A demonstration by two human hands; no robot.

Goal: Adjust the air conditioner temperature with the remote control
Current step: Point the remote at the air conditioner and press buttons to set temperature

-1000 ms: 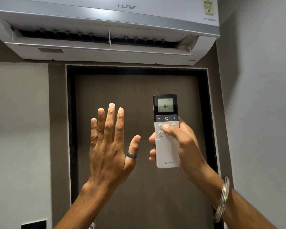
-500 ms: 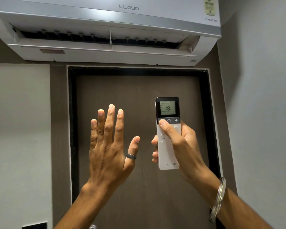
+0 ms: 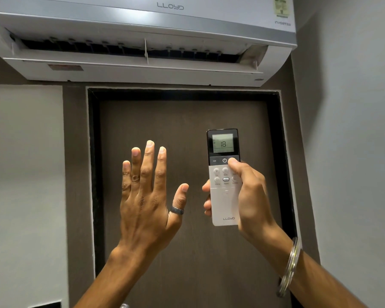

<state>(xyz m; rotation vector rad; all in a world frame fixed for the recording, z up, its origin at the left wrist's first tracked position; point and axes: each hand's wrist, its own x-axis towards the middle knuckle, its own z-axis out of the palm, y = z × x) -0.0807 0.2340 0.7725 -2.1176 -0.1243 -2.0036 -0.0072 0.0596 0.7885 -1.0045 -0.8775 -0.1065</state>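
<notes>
A white Lloyd air conditioner [image 3: 142, 25] hangs on the wall at the top, its louvre open. My right hand [image 3: 251, 196] holds a white and black Lloyd remote control [image 3: 223, 203] upright, pointed up at the unit. The remote's screen reads 18. My thumb rests on the dark button strip at its right end, covering the plus button; the minus and power buttons show beside it. My left hand [image 3: 147, 196] is raised to the left of the remote, palm away, fingers spread, holding nothing. A dark ring sits on its thumb.
A dark brown door [image 3: 187, 252] in a black frame fills the space below the unit, behind both hands. Grey walls stand to the left and right. A metal bangle [image 3: 290, 267] circles my right wrist.
My right thumb has slid from the lower white buttons up to the minus button, then across to the right end of the dark strip. The left hand has stayed raised. The screen still reads 18.
</notes>
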